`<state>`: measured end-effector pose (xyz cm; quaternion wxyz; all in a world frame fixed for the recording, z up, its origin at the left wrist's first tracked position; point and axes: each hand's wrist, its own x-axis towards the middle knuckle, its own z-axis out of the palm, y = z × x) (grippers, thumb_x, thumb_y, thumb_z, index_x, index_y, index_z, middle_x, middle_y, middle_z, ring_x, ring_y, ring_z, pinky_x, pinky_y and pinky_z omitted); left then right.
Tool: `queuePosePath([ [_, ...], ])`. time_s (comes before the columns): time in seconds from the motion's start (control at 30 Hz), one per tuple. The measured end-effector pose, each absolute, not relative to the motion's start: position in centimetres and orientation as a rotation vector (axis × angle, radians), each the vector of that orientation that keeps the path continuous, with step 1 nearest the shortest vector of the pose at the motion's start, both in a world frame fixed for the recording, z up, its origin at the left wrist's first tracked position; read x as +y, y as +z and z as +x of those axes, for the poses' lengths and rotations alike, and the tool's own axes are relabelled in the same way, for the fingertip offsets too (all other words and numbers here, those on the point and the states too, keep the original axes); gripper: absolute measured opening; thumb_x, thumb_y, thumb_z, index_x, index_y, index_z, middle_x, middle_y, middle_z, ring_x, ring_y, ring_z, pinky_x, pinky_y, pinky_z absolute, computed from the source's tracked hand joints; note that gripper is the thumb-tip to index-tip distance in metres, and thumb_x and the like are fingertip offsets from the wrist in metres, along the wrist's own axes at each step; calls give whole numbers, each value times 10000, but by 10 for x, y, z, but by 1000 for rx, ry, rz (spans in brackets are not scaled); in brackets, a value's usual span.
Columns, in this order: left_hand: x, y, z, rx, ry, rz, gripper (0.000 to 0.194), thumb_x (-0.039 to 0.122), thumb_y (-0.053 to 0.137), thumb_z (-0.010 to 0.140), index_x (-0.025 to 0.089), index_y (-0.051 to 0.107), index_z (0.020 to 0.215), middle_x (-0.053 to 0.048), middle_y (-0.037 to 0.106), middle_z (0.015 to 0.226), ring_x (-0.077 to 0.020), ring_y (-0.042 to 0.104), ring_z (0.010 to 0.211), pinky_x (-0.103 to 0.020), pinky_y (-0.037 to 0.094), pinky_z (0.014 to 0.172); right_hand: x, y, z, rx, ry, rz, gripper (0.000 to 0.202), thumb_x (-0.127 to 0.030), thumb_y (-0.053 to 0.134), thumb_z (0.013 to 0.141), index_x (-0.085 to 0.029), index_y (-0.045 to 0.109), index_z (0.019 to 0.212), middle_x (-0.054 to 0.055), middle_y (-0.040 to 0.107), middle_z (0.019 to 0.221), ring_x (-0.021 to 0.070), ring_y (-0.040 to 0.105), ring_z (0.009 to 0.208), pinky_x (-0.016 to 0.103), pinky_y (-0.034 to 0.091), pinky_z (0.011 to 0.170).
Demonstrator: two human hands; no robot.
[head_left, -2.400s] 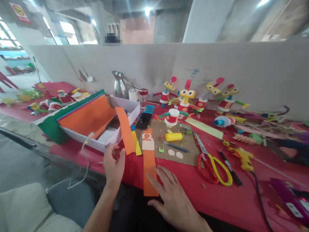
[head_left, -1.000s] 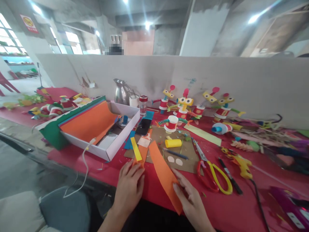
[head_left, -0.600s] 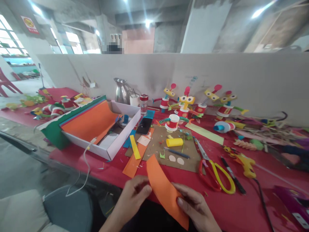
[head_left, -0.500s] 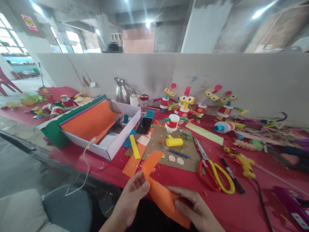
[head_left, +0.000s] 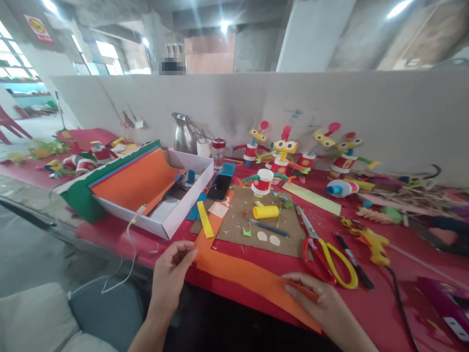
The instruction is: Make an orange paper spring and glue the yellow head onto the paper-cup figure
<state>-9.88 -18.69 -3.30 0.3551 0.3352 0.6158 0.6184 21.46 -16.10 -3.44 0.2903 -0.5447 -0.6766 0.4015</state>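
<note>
An orange paper strip point(head_left: 242, 275) is stretched between my two hands, over the front edge of the red table. My left hand point(head_left: 176, 269) pinches its left end between thumb and fingers. Near the right end, my right hand point(head_left: 308, 296) grips the strip with the thumb on top. Just beyond the strip lies a cardboard mat point(head_left: 234, 234) bearing a yellow paper tube point(head_left: 266, 211), a pen point(head_left: 269, 228) and two pale paper ovals point(head_left: 262, 236). Scissors point(head_left: 326, 249) with red and yellow handles lie right of the mat.
A white box point(head_left: 183, 210) holding coloured sheets stands at left. Behind the mat are a paper cup figure point(head_left: 263, 182), several finished figures point(head_left: 284, 151), a phone point(head_left: 220, 187), a glass jar point(head_left: 219, 154) and a steel jug point(head_left: 184, 134). A yellow glue gun point(head_left: 377, 247) lies at right.
My hands have moved apart, left hand leftward and right hand rightward. The orange strip, bent and twisted before, is now drawn out nearly flat.
</note>
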Motion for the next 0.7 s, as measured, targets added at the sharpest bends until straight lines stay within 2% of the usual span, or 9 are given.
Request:
queuePosePath([
  [0.1,-186,-19,-104,1731,1623,1020,274,396,698,734,166,676,881,-21,685,779,-137,602,703,-216,469,635,-161,-36,218,-1764,1087,-1471,260,-475,637,774,-252,746,853,30,746,868,241,696,873,248,553,738],
  [0.2,-180,-9,-105,1933,1489,1366,230,389,616,808,191,702,888,-33,712,822,-171,635,724,-254,488,669,-161,-36,216,-1719,1083,-1475,290,-500,638,759,-239,748,822,38,745,837,242,696,834,250,555,711],
  [0.3,-158,-11,-106,2285,1195,1774,254,271,490,884,191,694,1012,-80,711,1005,-224,655,882,-309,495,784,-160,-35,213,-1694,1050,-1481,314,-521,630,757,-234,746,810,38,743,820,235,693,808,254,557,712],
  [0.4,-126,-19,-109,2497,708,1986,355,136,383,890,96,626,1145,-169,654,1132,-269,635,988,-330,505,783,-160,-36,210,-1650,973,-1506,342,-541,629,742,-229,746,816,42,744,821,240,692,817,270,560,747],
  [0.5,-100,-23,-110,2514,385,2073,378,53,336,863,63,610,1122,-189,648,1075,-249,655,915,-301,513,737,-162,-38,209,-1617,920,-1522,356,-545,626,734,-222,746,824,49,747,832,242,695,812,269,565,738],
  [0.7,-85,-15,-107,2445,111,2187,398,-12,274,836,52,658,919,-195,656,910,-243,676,775,-298,521,643,-164,-41,207,-1598,920,-1506,316,-498,621,755,-219,741,843,47,749,861,236,700,831,246,566,714],
])
